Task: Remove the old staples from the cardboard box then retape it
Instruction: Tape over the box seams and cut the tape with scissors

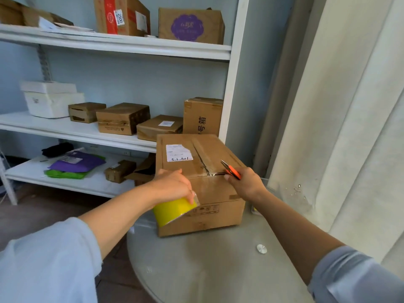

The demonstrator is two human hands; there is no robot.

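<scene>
A brown cardboard box [175, 149] with a white label stands on a round glass table [214, 263]. Its top flaps are closed, and old clear tape runs along the centre seam. My left hand [172, 184] grips a yellow roll of tape [172, 211] at the box's near left corner. A loose end of tape sticks out by my fingers against the box front. My right hand [246, 182] holds orange-handled pliers [229, 169] at the box's near top edge. The metal tip points along the seam. No staples are clearly visible.
A white shelf unit [231, 88] stands right behind the box, loaded with several cardboard boxes, a white foam box [52, 99] and purple and green mailer bags [74, 165]. A pale curtain [349, 127] hangs to the right. The table's edge curves near my arms.
</scene>
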